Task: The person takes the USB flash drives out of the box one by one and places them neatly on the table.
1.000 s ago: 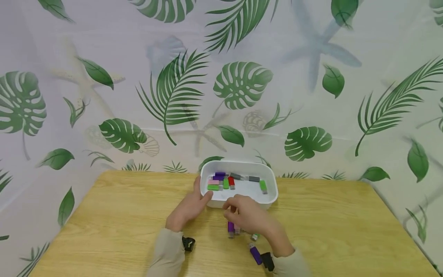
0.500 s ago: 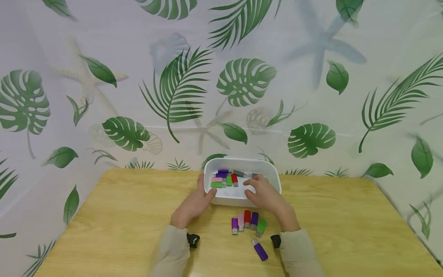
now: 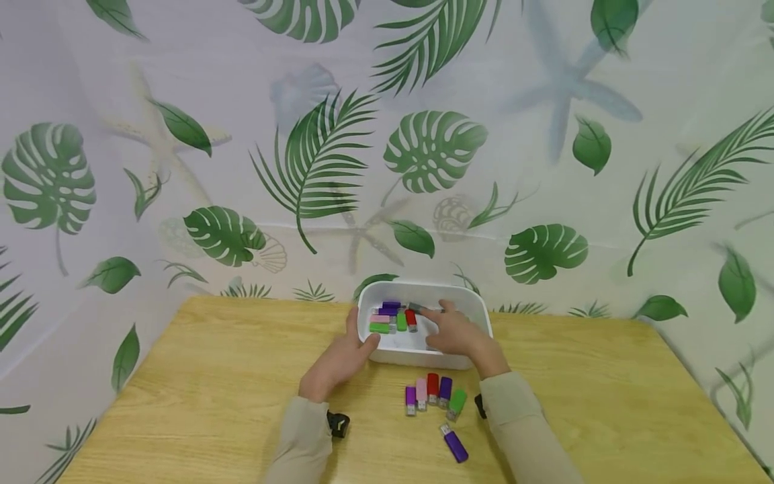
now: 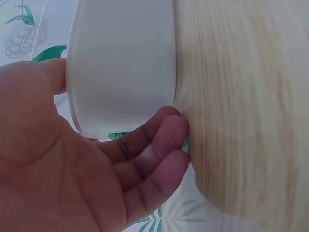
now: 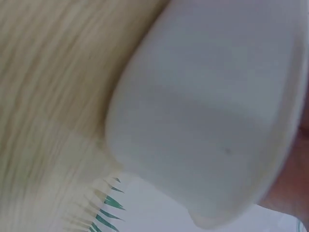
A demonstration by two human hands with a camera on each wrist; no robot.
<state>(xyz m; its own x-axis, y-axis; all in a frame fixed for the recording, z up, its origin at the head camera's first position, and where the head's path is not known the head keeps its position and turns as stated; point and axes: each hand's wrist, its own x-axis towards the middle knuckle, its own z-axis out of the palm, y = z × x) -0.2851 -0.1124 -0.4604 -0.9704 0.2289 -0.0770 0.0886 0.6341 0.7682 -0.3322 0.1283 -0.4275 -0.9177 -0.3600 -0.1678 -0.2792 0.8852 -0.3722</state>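
On the table stands a white plastic box (image 3: 423, 359) with several USB sticks inside. My left hand (image 3: 338, 353) grips its left end, thumb over the rim; the left wrist view shows bent fingers (image 4: 169, 135) beside the outer wall. My right hand (image 3: 459, 333) reaches over the front into the box, index finger and thumb spread apart. Its index fingertip is close to a grey USB stick (image 3: 416, 308) and a red USB stick (image 3: 412, 320). Whatever lies beneath the palm is hidden. The right wrist view shows mostly the outer wall of the box.
In front of the box lie a magenta stick (image 3: 410, 400), a pink stick (image 3: 421, 393), a red one, a purple one and a green stick (image 3: 457, 405). Nearer me is another purple stick (image 3: 455, 445). A leaf-patterned cloth (image 3: 338, 134) hangs behind the table.
My right hand has moved from in front of the box, above the loose sticks, into its right half, then slightly left inside. My left hand stays on the left end.
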